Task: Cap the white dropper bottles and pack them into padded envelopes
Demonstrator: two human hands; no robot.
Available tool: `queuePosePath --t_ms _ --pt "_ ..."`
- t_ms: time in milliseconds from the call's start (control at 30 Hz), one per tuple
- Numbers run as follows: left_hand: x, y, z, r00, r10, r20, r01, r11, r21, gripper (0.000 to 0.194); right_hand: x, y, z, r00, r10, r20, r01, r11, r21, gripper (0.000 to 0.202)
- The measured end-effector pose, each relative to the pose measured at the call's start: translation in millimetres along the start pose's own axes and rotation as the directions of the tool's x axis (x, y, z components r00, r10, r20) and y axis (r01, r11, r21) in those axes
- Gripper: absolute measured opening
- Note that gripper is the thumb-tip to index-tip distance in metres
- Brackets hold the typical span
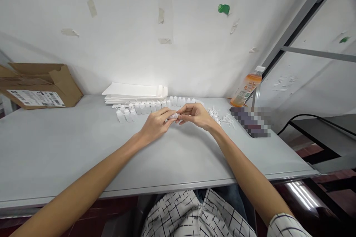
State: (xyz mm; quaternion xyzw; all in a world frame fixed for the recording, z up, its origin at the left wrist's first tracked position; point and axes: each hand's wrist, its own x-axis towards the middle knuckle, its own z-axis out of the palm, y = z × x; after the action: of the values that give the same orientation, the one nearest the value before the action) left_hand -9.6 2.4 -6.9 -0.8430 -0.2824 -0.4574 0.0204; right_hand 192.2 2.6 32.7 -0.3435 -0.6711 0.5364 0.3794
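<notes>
My left hand [157,124] is closed round a small whitish translucent plastic piece [173,116], held sideways just above the table. My right hand [196,115] pinches at the right end of that piece, fingertips almost meeting the left ones. What the right fingertips grip is too small to make out. Behind my hands stand rows of small white plastic bottles [143,108], partly hidden by my fingers. Just right of my right hand lie loose small white parts and thin white sticks [228,120].
White flat boxes or sheets [133,90] are stacked against the wall. An open cardboard box [47,85] sits at the far left of the grey table [69,155]. On the right are an orange drink bottle [247,87] and a blurred-out flat dark object [250,122], near a metal frame.
</notes>
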Motion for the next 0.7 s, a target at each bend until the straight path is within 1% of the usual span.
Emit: queuePosePath --t_ms 67,133,267,433,500,600,700 --pt "-0.3 -0.6 0.1 1.000 0.015 -0.008 -0.015 1.000 0.014 0.015 0.8 1.7 1.8 1.000 0.004 -0.013 -0.004 1.000 0.012 0.038" --pt "-0.7 -1.1 -0.1 1.000 0.014 0.012 -0.014 1.000 0.026 0.017 1.8 3.6 3.5 1.000 0.005 -0.027 -0.005 1.000 0.010 0.038" --pt "-1.3 -0.7 0.4 0.997 -0.037 0.072 0.038 0.999 -0.012 0.019 2.7 4.3 3.4 0.999 0.019 -0.042 -0.020 1.000 -0.005 0.036" --pt "-0.2 2.6 1.1 0.987 -0.098 0.126 0.108 0.992 -0.070 0.020 0.3 -0.9 -1.0 0.999 0.043 -0.018 -0.043 0.999 -0.024 0.031" --pt "0.0 3.7 0.4 0.988 -0.081 0.134 0.089 0.995 -0.051 0.020 -0.2 -1.5 -2.0 0.999 0.028 -0.015 -0.028 0.999 -0.043 0.026" --pt "-0.6 4.3 -1.0 0.988 -0.020 0.154 0.018 1.000 0.018 0.021 0.1 -0.5 -2.6 1.000 0.022 -0.015 -0.023 0.996 -0.083 0.018" --pt "-1.6 3.6 -1.8 0.984 0.013 0.180 -0.023 0.998 0.056 0.022 0.6 0.3 -3.3 0.999 0.036 0.011 -0.035 0.996 -0.087 0.018"
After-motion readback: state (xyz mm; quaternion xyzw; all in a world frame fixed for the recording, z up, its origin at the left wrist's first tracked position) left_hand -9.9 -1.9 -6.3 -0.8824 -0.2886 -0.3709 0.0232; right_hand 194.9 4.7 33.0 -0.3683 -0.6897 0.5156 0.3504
